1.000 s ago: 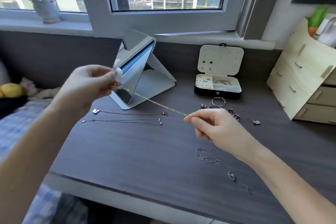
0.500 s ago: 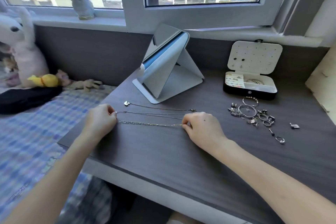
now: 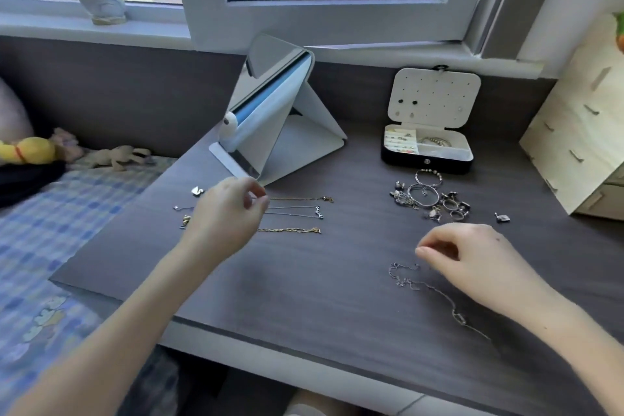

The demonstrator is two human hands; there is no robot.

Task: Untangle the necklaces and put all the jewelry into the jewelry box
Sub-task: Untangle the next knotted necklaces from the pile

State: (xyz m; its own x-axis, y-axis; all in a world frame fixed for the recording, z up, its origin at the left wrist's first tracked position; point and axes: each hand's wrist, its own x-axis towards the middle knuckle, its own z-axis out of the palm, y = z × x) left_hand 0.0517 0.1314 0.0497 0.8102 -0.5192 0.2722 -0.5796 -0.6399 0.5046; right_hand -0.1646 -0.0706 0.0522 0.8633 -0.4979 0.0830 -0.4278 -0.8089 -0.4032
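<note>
Three necklaces lie straightened in parallel on the dark desk [image 3: 304,280]: a thin one with a heart pendant [image 3: 197,191], a silver one [image 3: 297,211] and a gold chain [image 3: 290,230]. My left hand [image 3: 229,216] hovers over their left ends, fingers loosely curled, holding nothing. My right hand [image 3: 472,260] is just above a tangled silver necklace [image 3: 408,280], its curled fingertips close to it but not gripping. The open jewelry box [image 3: 427,159] stands at the back right. A pile of rings and bracelets [image 3: 429,199] lies in front of it.
A folding mirror [image 3: 280,132] stands at the back centre. A wooden drawer organiser [image 3: 580,132] fills the right edge. A small charm [image 3: 502,217] lies alone to the right of the pile. A bed with a checked sheet [image 3: 50,246] and plush toys adjoins the desk's left side.
The gold chain, stretched between both hands in the air, was laid below the other two necklaces and released. My right hand moved right to the tangled necklace; my left hand lifted.
</note>
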